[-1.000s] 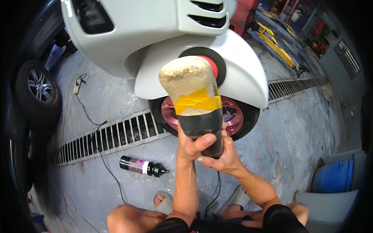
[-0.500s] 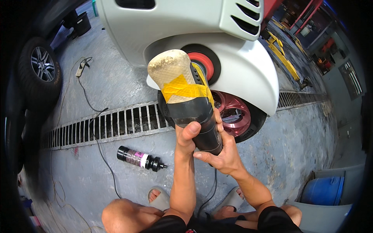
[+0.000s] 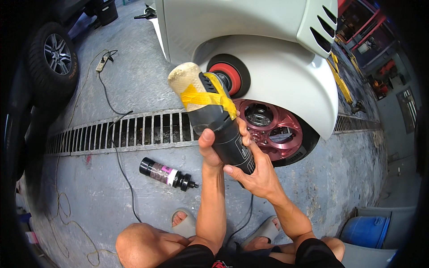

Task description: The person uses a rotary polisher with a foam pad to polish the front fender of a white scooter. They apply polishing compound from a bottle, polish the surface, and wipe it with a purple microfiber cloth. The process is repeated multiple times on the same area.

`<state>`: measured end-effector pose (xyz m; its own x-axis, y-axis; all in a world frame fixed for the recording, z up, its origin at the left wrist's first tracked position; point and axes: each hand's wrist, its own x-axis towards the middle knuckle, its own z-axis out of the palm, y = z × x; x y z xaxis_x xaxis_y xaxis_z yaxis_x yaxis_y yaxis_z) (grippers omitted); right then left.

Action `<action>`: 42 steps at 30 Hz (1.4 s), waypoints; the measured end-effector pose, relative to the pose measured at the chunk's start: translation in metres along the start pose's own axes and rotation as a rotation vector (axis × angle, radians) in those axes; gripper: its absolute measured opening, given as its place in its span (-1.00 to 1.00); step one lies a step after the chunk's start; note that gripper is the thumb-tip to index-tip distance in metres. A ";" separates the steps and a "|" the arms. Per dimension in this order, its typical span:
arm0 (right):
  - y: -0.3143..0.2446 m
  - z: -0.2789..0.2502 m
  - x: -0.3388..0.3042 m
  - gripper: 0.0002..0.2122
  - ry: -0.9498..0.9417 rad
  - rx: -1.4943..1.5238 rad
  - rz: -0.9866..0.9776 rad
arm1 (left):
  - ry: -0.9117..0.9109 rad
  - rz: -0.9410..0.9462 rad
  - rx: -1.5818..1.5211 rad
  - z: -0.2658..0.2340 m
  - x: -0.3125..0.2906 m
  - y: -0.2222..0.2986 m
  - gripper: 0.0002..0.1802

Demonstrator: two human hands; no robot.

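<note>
Both my hands grip a corded polishing machine with a black body and a pale pad strapped on its head with yellow tape. My left hand is wrapped under the body, thumb up on its left side. My right hand is closed round the lower right of the handle. The machine's round black-and-red pad lies against the white fender of a scooter. Below the fender shows a pinkish-red wheel. A bottle with a black cap lies on its side on the floor, left of my forearm.
A metal drain grate crosses the floor in front of me. A black cable runs over it to a power strip. At the left stands a car's tyre; at the lower right, a blue barrel.
The polishing machine has tilted and its head has turned, so more of the red-and-black pad shows. My view has shifted a little, with the scooter now farther right and higher.
</note>
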<state>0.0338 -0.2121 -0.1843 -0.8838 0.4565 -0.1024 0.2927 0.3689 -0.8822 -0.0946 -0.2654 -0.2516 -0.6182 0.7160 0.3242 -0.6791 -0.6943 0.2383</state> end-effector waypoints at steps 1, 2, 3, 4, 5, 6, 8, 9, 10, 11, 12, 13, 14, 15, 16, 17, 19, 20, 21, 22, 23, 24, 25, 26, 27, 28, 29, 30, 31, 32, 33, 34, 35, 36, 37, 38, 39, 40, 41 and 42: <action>0.000 0.002 0.002 -0.35 -0.007 -0.021 -0.010 | -0.002 0.006 -0.013 -0.005 0.000 0.002 -0.05; 0.000 0.004 0.003 -0.37 -0.022 -0.031 -0.019 | -0.022 0.026 -0.019 -0.010 0.001 0.004 -0.03; 0.000 0.006 0.005 -0.38 -0.026 -0.070 -0.024 | -0.030 0.031 -0.043 -0.015 0.001 0.006 -0.03; 0.000 0.007 0.006 -0.39 -0.039 -0.096 -0.027 | -0.036 0.035 -0.067 -0.019 0.001 0.007 -0.02; 0.000 0.009 0.008 -0.40 -0.053 -0.108 -0.028 | -0.043 0.040 -0.091 -0.023 0.001 0.009 -0.02; 0.001 0.011 0.009 -0.39 -0.053 -0.117 -0.040 | -0.016 0.051 -0.121 -0.027 0.000 0.009 0.00; 0.002 0.017 0.012 -0.38 -0.059 -0.098 -0.056 | -0.004 0.055 -0.146 -0.034 -0.001 0.013 0.01; 0.002 0.019 0.014 -0.39 -0.037 -0.120 -0.092 | -0.001 0.057 -0.156 -0.038 -0.001 0.015 0.02; 0.003 0.023 0.016 -0.40 -0.019 -0.135 -0.124 | 0.000 0.062 -0.153 -0.041 -0.001 0.016 0.05; 0.003 0.025 0.018 -0.41 -0.001 -0.151 -0.155 | 0.000 0.068 -0.149 -0.044 -0.001 0.017 0.08; 0.003 0.028 0.019 -0.41 -0.010 -0.143 -0.130 | 0.002 0.073 -0.142 -0.047 -0.001 0.019 0.12; 0.003 0.031 0.020 -0.41 -0.020 -0.136 -0.105 | 0.008 0.081 -0.159 -0.050 -0.001 0.021 0.12; 0.003 0.033 0.022 -0.40 -0.030 -0.129 -0.078 | 0.017 0.085 -0.173 -0.053 -0.001 0.023 0.11; 0.002 0.036 0.023 -0.40 -0.043 -0.141 -0.062 | 0.024 0.089 -0.184 -0.056 -0.001 0.024 0.11; 0.002 0.038 0.024 -0.39 -0.054 -0.154 -0.045 | 0.039 0.088 -0.196 -0.059 -0.001 0.026 0.11; 0.001 0.041 0.026 -0.38 -0.066 -0.167 -0.029 | 0.052 0.086 -0.205 -0.061 -0.002 0.029 0.12; -0.002 0.047 0.028 -0.37 -0.057 -0.172 -0.026 | 0.056 0.079 -0.220 -0.067 -0.002 0.033 0.11; -0.003 0.050 0.029 -0.36 -0.053 -0.173 -0.022 | 0.046 0.074 -0.229 -0.071 -0.002 0.036 0.11; -0.004 0.053 0.030 -0.38 -0.043 -0.175 -0.023 | 0.036 0.069 -0.238 -0.074 -0.001 0.038 0.11; -0.006 0.056 0.032 -0.39 -0.034 -0.175 -0.023 | 0.029 0.067 -0.262 -0.077 -0.001 0.041 0.10; -0.008 0.059 0.033 -0.41 -0.028 -0.170 -0.025 | 0.022 0.064 -0.286 -0.079 0.000 0.042 0.10; -0.010 0.061 0.034 -0.40 -0.024 -0.183 -0.020 | 0.014 0.060 -0.309 -0.082 0.000 0.044 0.10; -0.012 0.063 0.036 -0.39 -0.022 -0.189 -0.019 | 0.010 0.060 -0.326 -0.084 0.001 0.046 0.10; -0.014 0.065 0.037 -0.38 -0.019 -0.193 -0.016 | 0.006 0.059 -0.340 -0.086 0.002 0.048 0.10; -0.016 0.066 0.039 -0.37 -0.031 -0.188 0.003 | -0.012 0.059 -0.352 -0.087 0.003 0.050 0.09; -0.019 0.068 0.040 -0.35 -0.041 -0.180 0.024 | -0.029 0.053 -0.365 -0.088 0.004 0.053 0.10; -0.022 0.069 0.041 -0.33 -0.050 -0.171 0.044 | -0.015 0.049 -0.366 -0.088 0.005 0.055 0.10; -0.025 0.071 0.041 -0.33 -0.042 -0.178 0.038 | -0.010 0.044 -0.364 -0.087 0.005 0.057 0.10; -0.029 0.072 0.042 -0.33 -0.033 -0.184 0.032 | -0.013 0.039 -0.356 -0.086 0.006 0.060 0.10; -0.032 0.073 0.042 -0.32 -0.026 -0.182 0.032 | 0.008 0.035 -0.355 -0.085 0.006 0.062 0.09; -0.035 0.074 0.042 -0.32 -0.026 -0.194 0.029 | 0.020 0.031 -0.349 -0.083 0.006 0.064 0.08; -0.038 0.074 0.042 -0.32 -0.026 -0.198 0.032 | 0.042 0.027 -0.336 -0.080 0.006 0.066 0.08; -0.041 0.075 0.042 -0.32 -0.027 -0.202 0.039 | 0.054 0.024 -0.349 -0.078 0.006 0.067 0.07; -0.044 0.074 0.042 -0.32 -0.037 -0.205 0.052 | 0.076 0.020 -0.353 -0.076 0.006 0.069 0.06; -0.046 0.074 0.042 -0.32 -0.048 -0.206 0.071 | 0.102 0.017 -0.352 -0.073 0.007 0.071 0.05; -0.049 0.074 0.043 -0.32 -0.059 -0.207 0.089 | 0.097 0.016 -0.354 -0.071 0.007 0.072 0.04; -0.051 0.074 0.043 -0.31 -0.059 -0.200 0.090 | 0.096 0.016 -0.351 -0.069 0.008 0.074 0.03; -0.052 0.074 0.044 -0.30 -0.059 -0.193 0.091 | 0.086 0.014 -0.344 -0.067 0.010 0.076 0.02; -0.054 0.074 0.044 -0.29 -0.060 -0.187 0.091 | 0.107 0.007 -0.343 -0.066 0.011 0.078 0.02; -0.055 0.074 0.044 -0.29 -0.047 -0.182 0.062 | 0.121 -0.002 -0.338 -0.064 0.012 0.080 0.01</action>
<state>-0.0481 -0.2725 -0.1746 -0.8767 0.4466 -0.1788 0.4046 0.4834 -0.7763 -0.1821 -0.3076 -0.2873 -0.6452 0.7349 0.2089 -0.7605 -0.6439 -0.0840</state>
